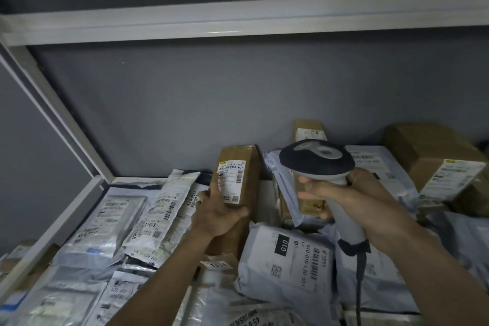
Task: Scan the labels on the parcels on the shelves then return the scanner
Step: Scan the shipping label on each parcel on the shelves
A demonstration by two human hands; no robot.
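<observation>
Grey wall (pixel 238 92) backs a white metal shelf frame (pixel 238 26) whose deck is heaped with parcels. Taking the upright brown cardboard parcel (pixel 238 193) near the middle as the landmark: left of it lie overlapping grey plastic mailers (pixel 111 222) with barcoded labels, below and right of it sits a grey mailer marked 010 (pixel 288 259), and well to its right a larger brown carton (pixel 434 159) stands against the wall. The landmark parcel carries a white shipping label (pixel 231 180) on its front face. The left hand (pixel 217 214) grips this parcel from its left edge, thumb curled across the lower front just under the label. Just right of the parcel, the right hand (pixel 344 193) wraps its fingers round the pale handle of a barcode scanner (pixel 320 164), whose dark-rimmed head is level with the parcel's top; its cable (pixel 358 286) hangs down from the handle's base.
</observation>
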